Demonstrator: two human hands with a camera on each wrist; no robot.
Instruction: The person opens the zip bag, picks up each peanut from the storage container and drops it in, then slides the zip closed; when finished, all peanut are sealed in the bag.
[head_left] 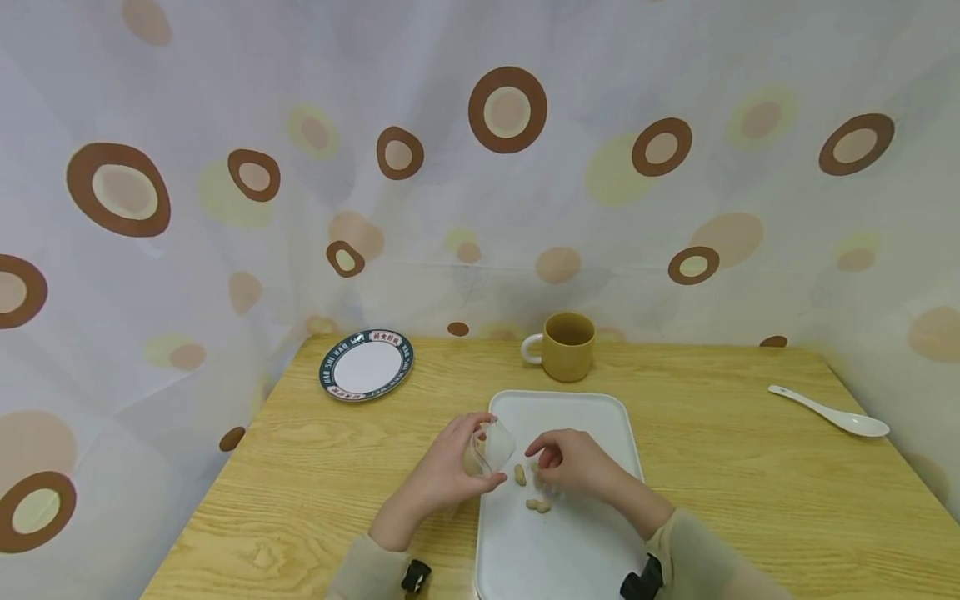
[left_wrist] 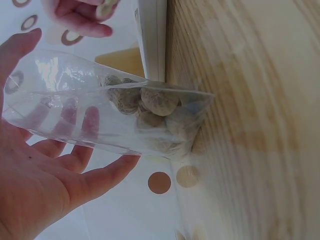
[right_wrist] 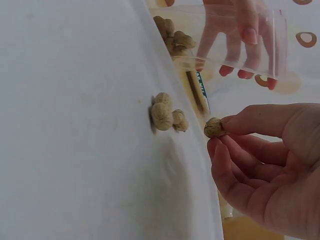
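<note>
A clear plastic bag [head_left: 498, 447] stands upright in my left hand [head_left: 450, 467], its mouth held wide by fingers and thumb. Several unshelled peanuts [left_wrist: 159, 100] lie in the bottom of the bag, as the left wrist view shows. Over the white tray [head_left: 558, 554], my right hand [head_left: 581, 465] pinches one peanut [right_wrist: 214, 127] between thumb and fingertips, just above the surface. On the tray below lie two loose peanuts, one [head_left: 520, 475] close to the bag and another [head_left: 537, 506] nearer to me. The bag is beside the tray's left edge.
Behind the tray stands a mustard-yellow mug [head_left: 567, 350] with a white handle. A plate [head_left: 367, 367] with a dark green patterned rim sits at the back left of the wooden table [head_left: 720, 467]. A white spoon [head_left: 832, 412] lies at the right. Patterned cloth [head_left: 420, 208] hangs around the table.
</note>
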